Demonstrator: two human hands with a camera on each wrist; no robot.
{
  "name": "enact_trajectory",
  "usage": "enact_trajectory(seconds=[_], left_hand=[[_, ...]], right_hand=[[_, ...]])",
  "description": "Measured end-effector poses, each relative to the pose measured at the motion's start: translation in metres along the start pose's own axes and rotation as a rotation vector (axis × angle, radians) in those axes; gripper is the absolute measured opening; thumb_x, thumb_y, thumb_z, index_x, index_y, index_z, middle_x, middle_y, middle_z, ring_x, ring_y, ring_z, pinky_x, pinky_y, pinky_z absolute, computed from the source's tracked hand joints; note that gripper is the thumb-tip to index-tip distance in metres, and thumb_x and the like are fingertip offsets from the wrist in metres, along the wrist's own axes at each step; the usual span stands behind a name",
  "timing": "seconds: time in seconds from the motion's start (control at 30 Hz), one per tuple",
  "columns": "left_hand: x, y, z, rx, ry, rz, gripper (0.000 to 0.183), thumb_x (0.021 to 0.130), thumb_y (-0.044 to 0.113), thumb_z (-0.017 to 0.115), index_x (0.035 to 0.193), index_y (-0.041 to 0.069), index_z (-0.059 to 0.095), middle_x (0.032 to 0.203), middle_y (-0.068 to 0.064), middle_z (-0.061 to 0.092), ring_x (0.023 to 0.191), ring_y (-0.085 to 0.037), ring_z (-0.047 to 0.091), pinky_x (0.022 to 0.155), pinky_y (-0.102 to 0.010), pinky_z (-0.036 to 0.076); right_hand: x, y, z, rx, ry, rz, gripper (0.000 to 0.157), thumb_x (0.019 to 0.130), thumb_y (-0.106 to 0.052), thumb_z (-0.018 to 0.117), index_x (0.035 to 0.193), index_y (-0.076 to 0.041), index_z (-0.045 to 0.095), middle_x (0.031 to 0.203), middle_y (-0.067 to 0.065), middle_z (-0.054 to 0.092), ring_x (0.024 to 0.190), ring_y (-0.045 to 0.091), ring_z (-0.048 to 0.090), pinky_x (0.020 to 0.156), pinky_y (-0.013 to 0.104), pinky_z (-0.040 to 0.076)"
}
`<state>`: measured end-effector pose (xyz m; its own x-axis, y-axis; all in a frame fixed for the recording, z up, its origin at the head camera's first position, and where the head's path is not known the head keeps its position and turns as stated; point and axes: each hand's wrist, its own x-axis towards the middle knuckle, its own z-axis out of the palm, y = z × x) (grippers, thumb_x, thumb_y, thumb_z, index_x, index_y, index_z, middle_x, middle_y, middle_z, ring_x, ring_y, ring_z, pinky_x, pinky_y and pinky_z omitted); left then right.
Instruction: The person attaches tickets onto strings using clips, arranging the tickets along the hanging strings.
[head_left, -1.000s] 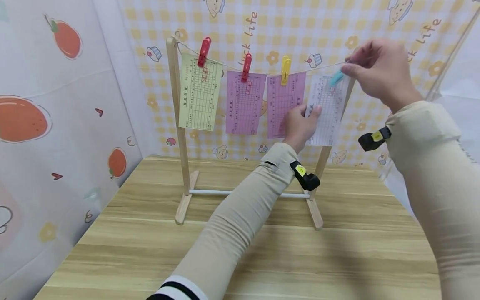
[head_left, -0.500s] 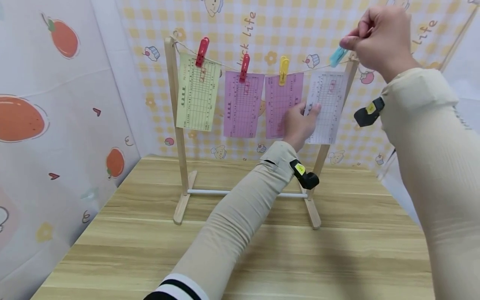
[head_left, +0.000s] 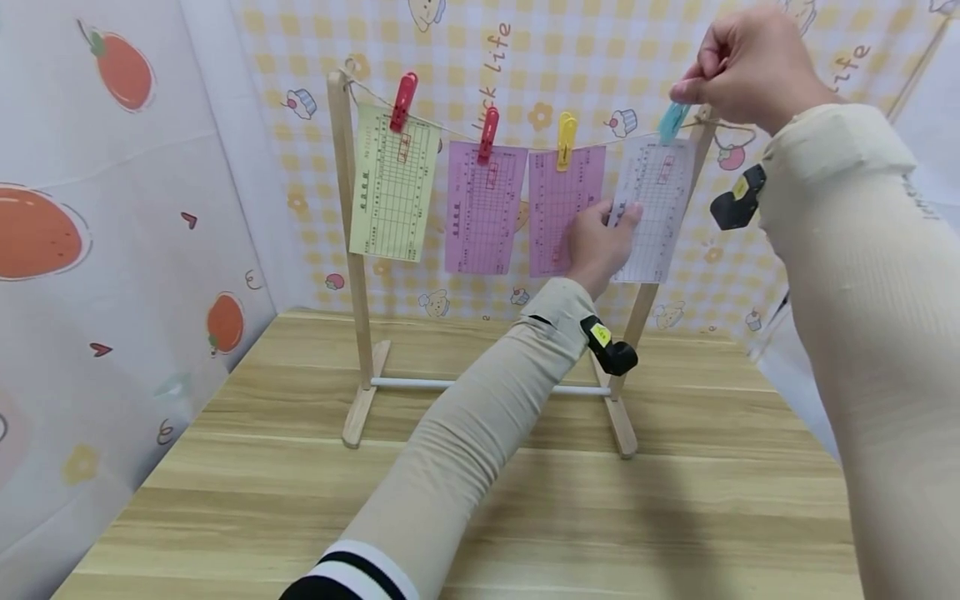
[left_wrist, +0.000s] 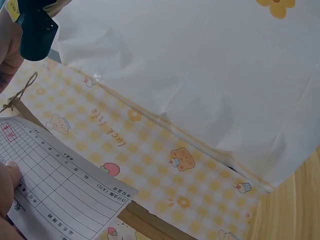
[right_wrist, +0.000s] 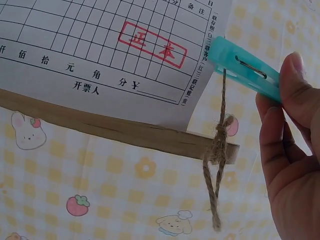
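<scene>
A white ruled slip [head_left: 656, 237] with a red stamp hangs upright at the right end of the string [right_wrist: 223, 95]. My left hand [head_left: 598, 246] holds the slip by its left side, thumb in front; its other fingers are partly hidden. A teal clothespin [head_left: 673, 122] is pinched between thumb and fingers of my right hand [head_left: 753, 71]. In the right wrist view the clothespin's [right_wrist: 242, 70] tip is at the string and the slip's top edge. Whether it clamps the paper I cannot tell.
A yellow slip [head_left: 393, 187] under a red clothespin [head_left: 403, 102] and two pink slips [head_left: 486, 212] under red and yellow clothespins hang along the string. The wooden rack [head_left: 345, 167] stands on a wood-grain table [head_left: 262, 483], before a checked cloth.
My right hand first lifted the teal clothespin up off the white slip, then lowered it to the slip's top edge at the string. The left hand has kept its hold.
</scene>
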<state>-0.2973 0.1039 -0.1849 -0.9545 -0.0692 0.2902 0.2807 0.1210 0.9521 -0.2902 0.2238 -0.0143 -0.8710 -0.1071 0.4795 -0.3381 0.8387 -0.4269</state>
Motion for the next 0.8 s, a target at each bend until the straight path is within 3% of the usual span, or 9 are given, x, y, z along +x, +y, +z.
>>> enact_trajectory(seconds=[0.17,0.43,0.8], left_hand=[[0.0002,0.0005,0.0002,0.004,-0.007,0.005,0.018,0.095,0.033,0.064,0.104,0.019,0.07,0.084,0.008,0.068,0.068,-0.004,0.061,0.059,-0.02,0.049],[0.0006,0.0009,0.0003,-0.019,-0.007,0.016,0.018,0.095,0.031,0.063,0.104,0.017,0.071,0.085,0.006,0.069,0.068,-0.004,0.062,0.059,-0.019,0.049],[-0.0011,0.0008,0.0,-0.002,-0.011,0.021,0.018,0.095,0.032,0.063,0.103,0.017,0.07,0.086,0.007,0.069,0.069,-0.004,0.062,0.059,-0.019,0.049]], right_hand=[[0.0017,0.0032,0.0027,-0.009,-0.039,0.004,0.034,0.091,-0.017,0.068,0.084,0.007,0.044,0.084,-0.006,0.06,0.077,0.003,0.058,0.053,0.012,0.041],[0.0022,0.0025,0.0049,-0.037,-0.071,-0.01,0.037,0.09,-0.018,0.07,0.082,0.006,0.043,0.068,-0.022,0.058,0.073,0.002,0.057,0.048,0.016,0.04],[0.0011,0.0021,0.0039,-0.039,-0.107,-0.002,0.036,0.089,-0.017,0.07,0.084,0.006,0.044,0.067,-0.027,0.059,0.072,0.0,0.058,0.05,0.014,0.041]])
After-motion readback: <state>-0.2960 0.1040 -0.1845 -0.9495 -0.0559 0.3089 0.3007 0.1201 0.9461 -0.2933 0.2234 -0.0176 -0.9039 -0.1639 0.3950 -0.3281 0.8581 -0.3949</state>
